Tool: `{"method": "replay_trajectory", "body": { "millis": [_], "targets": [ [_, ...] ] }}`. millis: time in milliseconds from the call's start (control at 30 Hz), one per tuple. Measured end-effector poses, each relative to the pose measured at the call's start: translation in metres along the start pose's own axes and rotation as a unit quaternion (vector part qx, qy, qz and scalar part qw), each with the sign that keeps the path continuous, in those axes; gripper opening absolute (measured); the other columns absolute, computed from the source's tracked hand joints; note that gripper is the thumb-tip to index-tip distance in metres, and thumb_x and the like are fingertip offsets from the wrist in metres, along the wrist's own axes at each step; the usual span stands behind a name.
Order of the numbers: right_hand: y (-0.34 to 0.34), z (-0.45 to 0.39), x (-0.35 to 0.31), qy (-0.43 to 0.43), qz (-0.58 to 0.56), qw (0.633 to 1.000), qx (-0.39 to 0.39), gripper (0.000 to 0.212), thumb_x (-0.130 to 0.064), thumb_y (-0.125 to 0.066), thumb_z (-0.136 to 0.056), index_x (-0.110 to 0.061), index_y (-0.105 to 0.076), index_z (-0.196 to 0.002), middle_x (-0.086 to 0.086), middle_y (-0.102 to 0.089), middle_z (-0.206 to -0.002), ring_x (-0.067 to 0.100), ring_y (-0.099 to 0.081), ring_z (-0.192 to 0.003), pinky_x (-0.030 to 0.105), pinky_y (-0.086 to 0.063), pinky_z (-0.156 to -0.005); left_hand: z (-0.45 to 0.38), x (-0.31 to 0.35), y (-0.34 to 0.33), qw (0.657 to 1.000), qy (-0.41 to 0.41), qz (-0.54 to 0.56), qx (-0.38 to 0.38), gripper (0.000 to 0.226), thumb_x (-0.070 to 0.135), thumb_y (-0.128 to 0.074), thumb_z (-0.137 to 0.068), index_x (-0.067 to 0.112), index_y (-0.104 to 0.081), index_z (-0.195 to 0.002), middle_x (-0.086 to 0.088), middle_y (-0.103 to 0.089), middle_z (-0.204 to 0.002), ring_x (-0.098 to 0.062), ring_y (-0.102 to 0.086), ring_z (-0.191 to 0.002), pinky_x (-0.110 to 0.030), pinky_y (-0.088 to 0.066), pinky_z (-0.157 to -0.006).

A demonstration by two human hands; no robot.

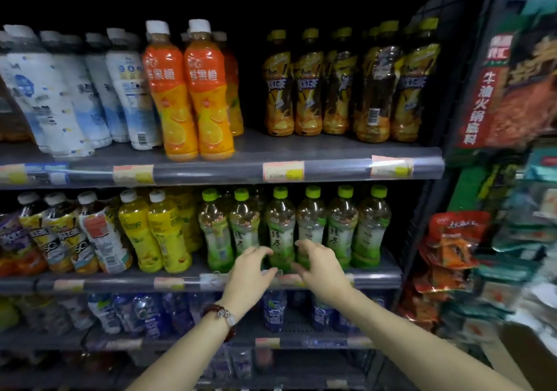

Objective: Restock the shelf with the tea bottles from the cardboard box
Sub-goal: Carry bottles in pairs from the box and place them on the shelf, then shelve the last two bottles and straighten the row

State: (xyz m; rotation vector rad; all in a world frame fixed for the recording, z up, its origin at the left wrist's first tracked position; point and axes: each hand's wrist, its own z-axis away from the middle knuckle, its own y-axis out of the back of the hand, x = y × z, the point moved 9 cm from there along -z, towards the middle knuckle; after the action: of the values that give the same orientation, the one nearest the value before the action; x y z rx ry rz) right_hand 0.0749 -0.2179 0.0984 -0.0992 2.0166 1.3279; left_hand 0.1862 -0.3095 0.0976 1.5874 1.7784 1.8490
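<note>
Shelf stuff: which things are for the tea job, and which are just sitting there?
For the job:
green tea bottles
left hand
right hand
middle shelf

Just sitting there:
orange juice bottles
white bottles
yellow bottles
snack packets

We see a row of tea bottles [280, 228] on the middle shelf [376, 279]. Juice bottles [156, 234] stand at their nine o'clock, water bottles [274, 309] below at six, snack packets [452, 249] at three o'clock.
</note>
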Motion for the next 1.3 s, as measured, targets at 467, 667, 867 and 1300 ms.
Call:
{"method": "replay_trajectory", "body": {
  "millis": [467,667,867,1300],
  "targets": [
    [0.134,0.122,0.229,-0.256,0.083,0.957,0.107,0.012,-0.017,-0.059,-0.077,-0.015,-0.049,-0.082,0.006,-0.059,-0.083,0.032,-0.058,-0.089,0.037,-0.041,-0.068,-0.009,0.225,-0.220,0.936,-0.245,0.017,-0.254,0.028,0.028,-0.063,-0.083,0.015,-0.064,-0.108,-0.008,-0.064,-0.104,-0.022,-0.058,-0.101,-0.026,-0.038,-0.082],
    [0.220,0.219,0.312,-0.379,0.098,0.898,0.200,0.028,-0.021,-0.062,-0.079,-0.012,-0.062,-0.106,0.012,-0.067,-0.106,0.030,-0.060,-0.103,0.034,-0.045,-0.082,0.015,0.337,-0.312,0.880,-0.346,0.028,-0.323,0.028,0.026,-0.062,-0.081,0.011,-0.063,-0.105,-0.011,-0.066,-0.104,-0.026,-0.058,-0.102,-0.030,-0.038,-0.084],
    [0.295,0.325,0.409,-0.479,0.110,0.834,0.250,0.030,-0.019,-0.064,-0.077,-0.006,-0.061,-0.104,0.015,-0.067,-0.106,0.032,-0.059,-0.104,0.039,-0.048,-0.082,0.042,0.434,-0.403,0.855,-0.377,0.030,-0.355,0.034,0.022,-0.062,-0.081,0.013,-0.061,-0.115,-0.006,-0.066,-0.109,-0.021,-0.059,-0.104,-0.028,-0.043,-0.087],
    [0.397,0.421,0.605,-0.533,0.084,0.819,0.192,0.037,-0.016,-0.062,-0.081,-0.011,-0.056,-0.117,0.013,-0.064,-0.117,0.030,-0.059,-0.108,0.037,-0.050,-0.089,0.027,0.555,-0.591,0.876,-0.296,-0.032,-0.379,0.032,0.026,-0.062,-0.084,0.010,-0.061,-0.112,-0.009,-0.066,-0.111,-0.024,-0.058,-0.106,-0.031,-0.045,-0.085]
  ]
}}
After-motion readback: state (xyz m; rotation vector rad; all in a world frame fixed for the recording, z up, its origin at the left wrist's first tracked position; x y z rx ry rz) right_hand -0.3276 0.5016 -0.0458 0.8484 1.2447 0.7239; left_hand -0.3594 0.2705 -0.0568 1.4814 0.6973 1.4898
